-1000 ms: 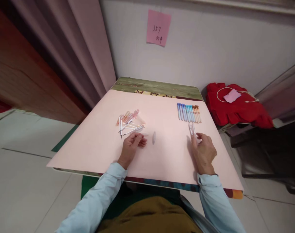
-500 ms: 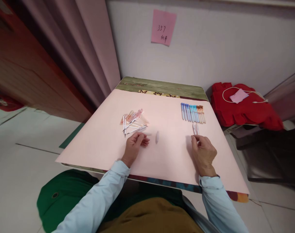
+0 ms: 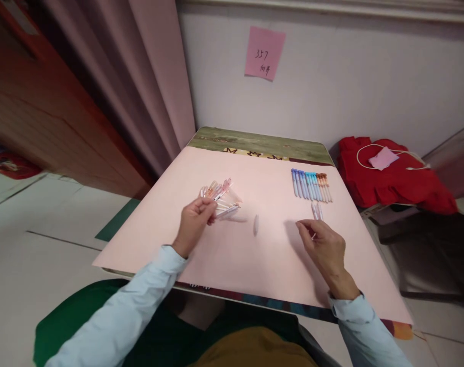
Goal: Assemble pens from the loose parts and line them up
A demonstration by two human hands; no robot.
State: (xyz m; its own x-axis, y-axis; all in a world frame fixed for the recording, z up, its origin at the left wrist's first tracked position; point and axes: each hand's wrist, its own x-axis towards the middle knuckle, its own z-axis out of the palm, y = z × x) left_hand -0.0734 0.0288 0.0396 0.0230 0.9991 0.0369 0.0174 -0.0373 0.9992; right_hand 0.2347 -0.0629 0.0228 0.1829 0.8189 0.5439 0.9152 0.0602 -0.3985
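My left hand (image 3: 195,224) is closed in a pinch at the near left side of a loose pile of pen parts, and whatever it holds is hidden. In that pile lie thin white refills (image 3: 227,211) and pinkish clear barrels (image 3: 216,190). A single pale pen barrel (image 3: 256,225) rests alone on the sheet between my hands. My right hand (image 3: 323,247) hovers over the right side with thumb and fingers curled together; a small white bit shows under them, too little to name. Just beyond it are two pale pens (image 3: 316,211) side by side.
A neat row of pens (image 3: 311,186) in purple, blue and brown lies at the far right of the pink sheet (image 3: 151,239). Right of the table sits a red cloth (image 3: 392,178) with a white cable. A pink note (image 3: 265,53) is on the wall.
My left hand has moved left and up to the pile's near edge. My right hand has drawn back slightly from the two pale pens. The view has shifted a little.
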